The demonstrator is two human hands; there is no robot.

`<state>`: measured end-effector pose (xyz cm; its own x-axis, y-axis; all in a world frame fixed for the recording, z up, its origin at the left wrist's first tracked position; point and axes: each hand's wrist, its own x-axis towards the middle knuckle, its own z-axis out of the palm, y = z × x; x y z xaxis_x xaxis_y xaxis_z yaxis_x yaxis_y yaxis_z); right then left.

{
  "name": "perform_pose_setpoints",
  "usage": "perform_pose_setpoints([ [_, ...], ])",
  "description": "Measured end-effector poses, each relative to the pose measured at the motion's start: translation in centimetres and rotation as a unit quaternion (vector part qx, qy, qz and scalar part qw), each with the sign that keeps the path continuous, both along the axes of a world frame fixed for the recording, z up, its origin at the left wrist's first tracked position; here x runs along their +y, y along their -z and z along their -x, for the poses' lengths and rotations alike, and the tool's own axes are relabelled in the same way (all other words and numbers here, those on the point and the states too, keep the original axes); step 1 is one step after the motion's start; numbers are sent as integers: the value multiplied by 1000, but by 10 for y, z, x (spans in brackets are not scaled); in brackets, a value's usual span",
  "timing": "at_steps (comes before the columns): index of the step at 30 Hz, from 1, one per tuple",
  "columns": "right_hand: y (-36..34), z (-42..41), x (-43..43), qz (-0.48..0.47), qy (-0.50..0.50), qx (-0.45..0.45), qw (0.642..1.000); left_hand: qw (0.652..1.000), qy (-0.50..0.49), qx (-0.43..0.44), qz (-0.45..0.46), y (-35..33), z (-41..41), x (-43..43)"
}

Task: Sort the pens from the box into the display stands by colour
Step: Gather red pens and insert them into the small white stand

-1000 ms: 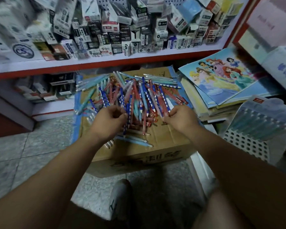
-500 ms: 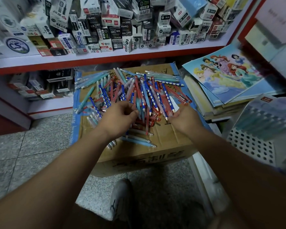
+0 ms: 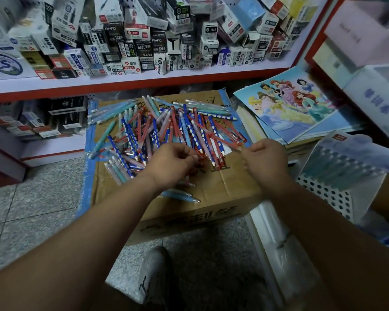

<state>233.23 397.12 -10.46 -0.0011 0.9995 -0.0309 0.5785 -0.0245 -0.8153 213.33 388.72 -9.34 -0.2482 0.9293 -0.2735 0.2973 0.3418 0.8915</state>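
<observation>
A shelf (image 3: pixel 144 83) stacked with small cartons fills the top of the frame. Below it, in the centre, sits the closed cardboard box (image 3: pixel 211 198), which serves as the sorting surface. A big mixed heap of pens (image 3: pixel 166 131) covers the far half of its top. Dark blue spotted, red, pink, teal and pale blue ones lie crossed over each other with no colour grouped apart.

At the right edge stands a white perforated stand (image 3: pixel 323 194) holding a row of teal pens (image 3: pixel 346 167), blurred but seemingly all one colour. Only that stand is in view, so the sort looks barely started, with most of the stock still on the box. Books (image 3: pixel 296 104) lie in the upper right, between box and stand.

The hands are apart at the heap's near edge. The left hand (image 3: pixel 173 164) has its fingers curled down onto red pens in the middle. The right hand (image 3: pixel 267 158) is loosely curled at the heap's right end, beside a red pen's tip. Whether either actually grips a pen cannot be told.

Two pale blue pens (image 3: pixel 180 196) lie alone near the box's front edge, under the left wrist.
</observation>
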Motion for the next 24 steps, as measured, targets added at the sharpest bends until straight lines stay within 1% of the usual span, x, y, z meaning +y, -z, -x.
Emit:
perform_pose_setpoints([
  [2,-1,-1,-5,-36,-4,21,999,998,-4,-55,17,-1,-10,3],
  [4,-1,1,-13,-58,-37,35,997,993,-9,-111,28,-2,-19,6],
  [5,0,3,-19,-55,-63,47,995,989,-19,-145,32,-2,-23,9],
  [8,8,11,-34,-7,-136,92,986,966,-72,-244,43,0,-29,17],
  [10,13,13,-36,25,-171,94,981,948,-104,-296,44,1,-32,22],
  [12,14,12,-30,52,-199,81,975,937,-126,-323,41,-1,-34,24],
  [13,14,9,-24,50,-202,62,976,935,-135,-326,40,-2,-34,25],
  [14,15,5,-16,26,-191,25,981,936,-141,-322,37,-2,-34,25],
  [16,21,-4,7,-47,-148,-63,986,937,-146,-314,33,-1,-31,24],
  [18,28,-8,31,-91,-107,-131,981,938,-146,-312,35,1,-27,23],
  [20,35,-5,50,-100,-93,-193,972,942,-143,-302,38,4,-24,24],
  [23,42,5,67,-81,-108,-290,947,952,-132,-273,40,6,-22,26],
  [24,46,8,69,-75,-113,-311,941,954,-130,-267,41,7,-20,27],
])
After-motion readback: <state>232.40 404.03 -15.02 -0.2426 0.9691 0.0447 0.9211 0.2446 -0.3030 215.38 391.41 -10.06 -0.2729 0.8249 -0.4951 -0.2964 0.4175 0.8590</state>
